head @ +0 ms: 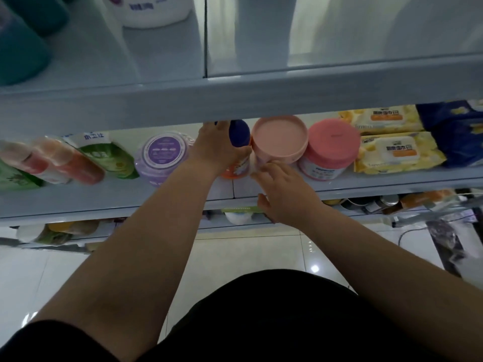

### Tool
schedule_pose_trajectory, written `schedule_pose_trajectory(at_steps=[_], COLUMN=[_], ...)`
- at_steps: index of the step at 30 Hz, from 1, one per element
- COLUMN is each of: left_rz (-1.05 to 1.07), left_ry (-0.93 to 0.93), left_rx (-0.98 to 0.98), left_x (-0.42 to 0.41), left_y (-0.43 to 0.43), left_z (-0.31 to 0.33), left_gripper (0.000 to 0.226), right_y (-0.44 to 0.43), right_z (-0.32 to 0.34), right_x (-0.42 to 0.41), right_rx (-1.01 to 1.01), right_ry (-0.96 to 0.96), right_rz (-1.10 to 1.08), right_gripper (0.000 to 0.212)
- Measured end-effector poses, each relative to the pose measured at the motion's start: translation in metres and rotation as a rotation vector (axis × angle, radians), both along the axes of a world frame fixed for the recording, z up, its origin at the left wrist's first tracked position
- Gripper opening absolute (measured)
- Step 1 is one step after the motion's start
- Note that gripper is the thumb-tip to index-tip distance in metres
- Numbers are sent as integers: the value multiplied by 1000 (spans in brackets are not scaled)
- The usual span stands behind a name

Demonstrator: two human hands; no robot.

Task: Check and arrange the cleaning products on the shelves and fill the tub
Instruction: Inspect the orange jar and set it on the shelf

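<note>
The light is dim and cool, with a bluish cast over everything. A small bright glare spot on the glossy white tiled floor points to a lamp overhead. The pale blue upper shelf lip throws shade over the row beneath it, where the dark blue-capped orange bottle loses detail. The red and green pouches at the left edge are smeared with blur. The round pink plastic lid in the centre is sharper. Shelf lines bow and tilt toward the corners. The black garment at the bottom is featureless.
</note>
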State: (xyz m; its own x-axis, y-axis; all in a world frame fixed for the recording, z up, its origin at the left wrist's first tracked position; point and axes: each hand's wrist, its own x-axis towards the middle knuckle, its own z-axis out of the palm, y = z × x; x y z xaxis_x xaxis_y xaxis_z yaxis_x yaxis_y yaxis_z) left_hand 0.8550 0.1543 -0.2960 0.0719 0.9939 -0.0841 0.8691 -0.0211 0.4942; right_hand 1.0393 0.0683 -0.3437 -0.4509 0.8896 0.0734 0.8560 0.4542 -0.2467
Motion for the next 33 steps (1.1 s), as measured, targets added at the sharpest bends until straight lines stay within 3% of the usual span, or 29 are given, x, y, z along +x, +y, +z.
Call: schedule_pose_trajectory(at_steps=[4, 7, 10, 13, 17, 20, 22, 25, 29, 33], left_rz=[15, -5, 0, 57, 92, 209, 231, 277, 225, 143], left_ry=[-71, -63, -107, -239, -384, -685, -796, -945, -943, -924], left_rx=[59, 18, -37, -93, -162, -298, -332, -344, -325, -324], left_x=[0, -2, -8, -13, -25, -39, -49, -61, -83, -103], left_y=[-5, -14, -27, -46, -64, -75, -88, -108, -128, -143], left_z=[0, 3, 9, 24, 45, 59, 61, 58, 48, 36], left_gripper=[78, 76, 75, 60, 36, 46, 42, 32, 24, 23], right_y=[4, 0, -7, -17, -39, -55, -65, -80, -97, -107], right_z=[-1, 4, 7, 17, 18, 18, 20, 15, 15, 30], right_x=[8, 7, 0, -10, -23, -39, -52, -69, -88, -114], right_rx=[-21, -151, -336, -593, -715, -877, -1058, -1203, -1174, -913], right_ry=[49, 61, 185, 566, 980, 1327, 1565, 1777, 1854, 1605], right_rz=[18, -43, -143, -175, -248, -261, -286, -311, -343, -539], right_gripper=[44, 42, 63, 88, 92, 91, 100, 113, 113, 102])
